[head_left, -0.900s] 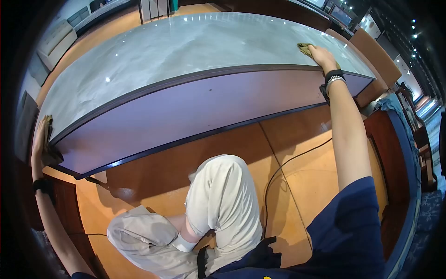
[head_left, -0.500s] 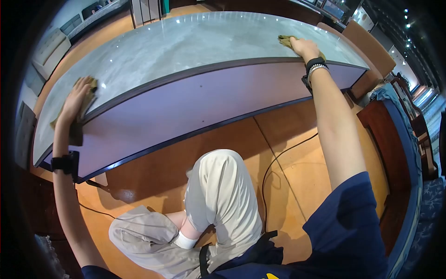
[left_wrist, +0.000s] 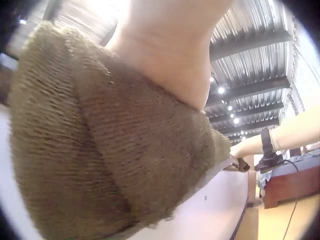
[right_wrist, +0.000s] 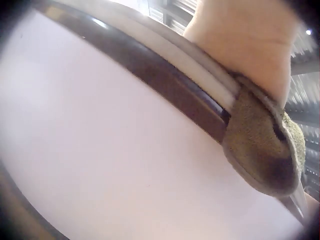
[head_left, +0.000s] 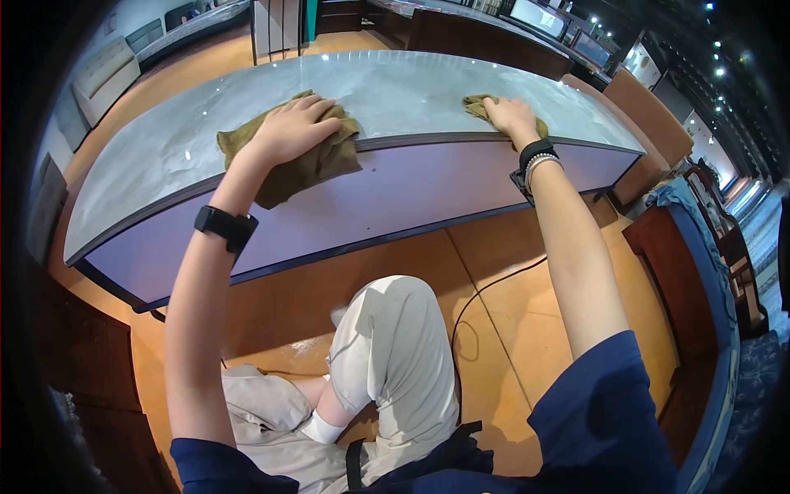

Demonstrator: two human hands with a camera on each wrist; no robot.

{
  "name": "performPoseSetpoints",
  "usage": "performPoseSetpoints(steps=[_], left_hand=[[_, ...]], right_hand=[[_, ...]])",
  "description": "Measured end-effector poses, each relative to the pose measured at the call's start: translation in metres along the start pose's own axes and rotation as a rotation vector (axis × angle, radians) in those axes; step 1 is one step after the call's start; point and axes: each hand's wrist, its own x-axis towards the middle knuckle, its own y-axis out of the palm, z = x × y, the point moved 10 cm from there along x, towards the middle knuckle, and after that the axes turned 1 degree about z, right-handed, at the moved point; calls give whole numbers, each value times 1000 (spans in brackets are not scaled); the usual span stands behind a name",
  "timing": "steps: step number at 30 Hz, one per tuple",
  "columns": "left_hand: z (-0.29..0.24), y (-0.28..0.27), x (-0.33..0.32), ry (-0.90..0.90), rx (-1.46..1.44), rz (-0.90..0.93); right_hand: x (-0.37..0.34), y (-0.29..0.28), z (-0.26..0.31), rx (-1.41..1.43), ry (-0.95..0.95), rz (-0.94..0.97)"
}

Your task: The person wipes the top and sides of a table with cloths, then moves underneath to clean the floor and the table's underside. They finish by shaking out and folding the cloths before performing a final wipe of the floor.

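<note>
Cloth (head_left: 309, 173), olive-brown and ribbed, lies spread out under the person's left hand (head_left: 296, 128), a bit left of the middle of the long marble-patterned table top (head_left: 411, 90). Its lower part hangs over the dark rim (head_left: 428, 139), in front of the pale side panel (head_left: 428, 181). That hand presses down on it from above, fingers stretched out. Farther right, a bunched olive cloth (head_left: 475, 102) sits under the right hand (head_left: 512, 117), and one end of it hangs over the same rim. I cannot tell if the right fingers are tucked round it or just lie on it.

It looks to me like a wiping job partway along, since both cloths are down on the top. The top is shiny all over, with no line between wiped and not wiped, so I cannot say how much is left. Both cloths are by the front edge, so I guess the far side may need a turn too.

There is open room between the hands, and a long stretch left of the spread cloth. A tan padded chair (head_left: 652, 111) is close to the right end, so room looks tight there. Below, a bent knee (head_left: 395, 305) is near the panel, and a black cord (head_left: 502, 280) runs over the orange floor (head_left: 510, 329)
</note>
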Motion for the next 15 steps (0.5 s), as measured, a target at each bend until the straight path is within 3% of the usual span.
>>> performPoseSetpoints(steps=[4, 9, 15], left_hand=[[44, -11, -10, -72, 28, -31], [158, -36, -49, -371, -3, -66], [353, -87, -155, -539, 191, -213]], right_hand=[[-1, 2, 1, 25, -50, 20], [2, 4, -1, 11, -48, 25], [3, 5, -2, 21, -50, 23]])
